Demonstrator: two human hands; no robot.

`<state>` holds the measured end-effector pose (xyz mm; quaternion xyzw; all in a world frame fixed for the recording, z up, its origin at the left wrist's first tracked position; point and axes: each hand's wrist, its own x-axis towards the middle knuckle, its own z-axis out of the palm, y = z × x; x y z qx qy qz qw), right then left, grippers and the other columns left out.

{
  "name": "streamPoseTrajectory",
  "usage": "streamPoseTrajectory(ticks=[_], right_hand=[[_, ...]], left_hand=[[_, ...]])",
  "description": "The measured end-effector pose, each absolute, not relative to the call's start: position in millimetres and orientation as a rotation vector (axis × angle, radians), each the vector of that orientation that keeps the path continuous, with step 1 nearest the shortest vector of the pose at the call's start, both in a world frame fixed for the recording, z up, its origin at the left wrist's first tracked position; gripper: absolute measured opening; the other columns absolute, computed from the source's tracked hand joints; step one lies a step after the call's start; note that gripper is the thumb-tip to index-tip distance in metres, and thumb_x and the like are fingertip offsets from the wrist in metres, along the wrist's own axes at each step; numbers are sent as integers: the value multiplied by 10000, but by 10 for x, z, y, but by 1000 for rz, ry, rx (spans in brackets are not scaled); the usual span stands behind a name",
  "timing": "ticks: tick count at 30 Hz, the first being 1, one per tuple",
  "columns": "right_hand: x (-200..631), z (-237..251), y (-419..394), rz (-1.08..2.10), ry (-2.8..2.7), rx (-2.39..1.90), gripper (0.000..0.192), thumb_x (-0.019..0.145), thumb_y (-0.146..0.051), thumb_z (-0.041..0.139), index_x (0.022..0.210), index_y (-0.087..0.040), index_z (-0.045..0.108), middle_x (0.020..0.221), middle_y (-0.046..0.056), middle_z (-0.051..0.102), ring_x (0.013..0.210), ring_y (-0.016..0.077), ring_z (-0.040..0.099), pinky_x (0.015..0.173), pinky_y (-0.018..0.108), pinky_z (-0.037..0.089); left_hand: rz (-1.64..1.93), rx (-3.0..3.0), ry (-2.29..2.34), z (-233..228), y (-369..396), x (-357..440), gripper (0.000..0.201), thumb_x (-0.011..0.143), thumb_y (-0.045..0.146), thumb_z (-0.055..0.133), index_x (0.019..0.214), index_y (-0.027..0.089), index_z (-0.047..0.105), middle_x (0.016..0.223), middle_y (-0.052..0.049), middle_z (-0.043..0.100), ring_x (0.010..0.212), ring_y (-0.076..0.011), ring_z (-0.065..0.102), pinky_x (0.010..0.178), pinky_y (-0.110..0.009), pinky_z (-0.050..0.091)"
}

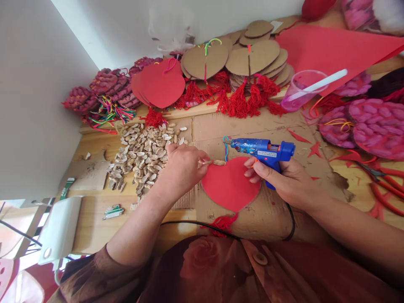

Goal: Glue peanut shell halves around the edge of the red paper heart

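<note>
A red heart-shaped card (230,185) with a red tassel (223,223) lies on the cardboard-covered table (277,210) in front of me. My left hand (183,166) pinches a peanut shell (217,162) against the card's upper edge. My right hand (284,179) grips a blue hot glue gun (263,151), its nozzle pointing left just above the shell. The gun's black cord (292,223) runs down toward my lap.
A pile of peanut shells (142,153) lies left of my hand. Red hearts (160,84), cardboard hearts (252,59) with red tassels, and pink shell-covered hearts (375,124) line the back and right. A pink cup (299,90) and red-handled scissors (383,181) sit at right.
</note>
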<state>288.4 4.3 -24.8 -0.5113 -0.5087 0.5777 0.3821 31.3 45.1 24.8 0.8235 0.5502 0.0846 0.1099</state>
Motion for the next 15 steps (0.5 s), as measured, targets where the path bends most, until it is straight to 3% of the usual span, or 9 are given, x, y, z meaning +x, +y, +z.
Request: streamPoseTrajectory(ticks=[9, 15], right_hand=[[2868, -240, 41, 1478, -1293, -1292, 302, 920, -555, 703, 1001, -270, 768, 917, 30, 787, 841, 205, 739, 753, 342, 619], [2886, -269, 39, 1477, -1293, -1286, 297, 926, -538, 703, 1010, -260, 769, 917, 38, 790, 838, 214, 740, 742, 343, 620]], left_hand=[[251, 2429, 1618, 269, 441, 324, 84, 891, 250, 729, 837, 247, 793, 846, -23, 808, 855, -260, 735, 934, -478, 389], [373, 2353, 1572, 282, 457, 172, 192, 935, 193, 622, 926, 251, 806, 907, -21, 819, 885, -249, 750, 912, -439, 484]])
